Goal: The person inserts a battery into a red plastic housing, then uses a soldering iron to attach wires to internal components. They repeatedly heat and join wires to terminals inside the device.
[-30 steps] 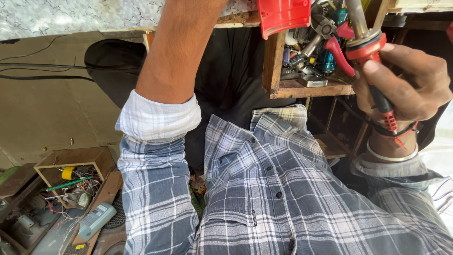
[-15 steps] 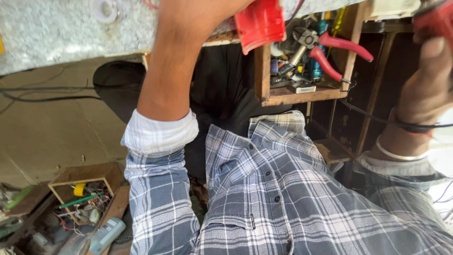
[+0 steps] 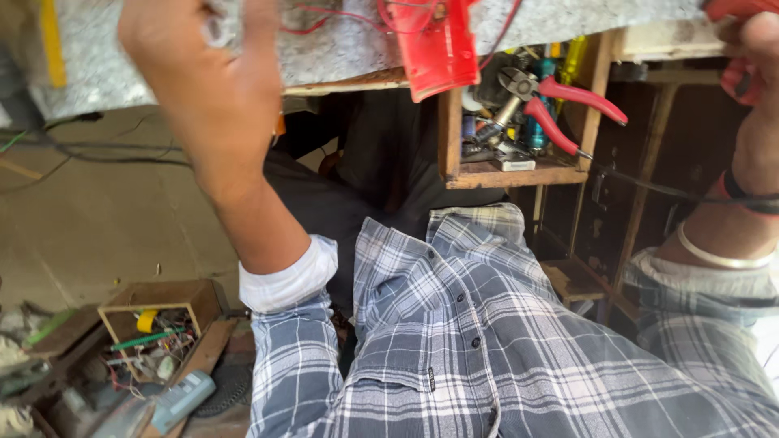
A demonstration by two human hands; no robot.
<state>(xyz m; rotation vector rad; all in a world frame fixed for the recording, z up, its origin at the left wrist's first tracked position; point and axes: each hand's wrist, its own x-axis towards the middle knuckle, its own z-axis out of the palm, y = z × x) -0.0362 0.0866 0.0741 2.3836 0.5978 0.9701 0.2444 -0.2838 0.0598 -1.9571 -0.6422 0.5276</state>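
Although partly cropped at the upper right, the right hand (image 3: pixel 751 57) is seen closed around a red-handled tool (image 3: pixel 734 10), judged rigid, best held by its grip; left hand (image 3: pixel 203 73) fingers blurred, state indeterminable.

Left hand (image 3: pixel 203 81) has open floor at 8 o'clock; red part (image 3: pixel 434 45) and pliers-stuffed wooden shelf (image 3: pixel 519 174) block 3 o'clock.
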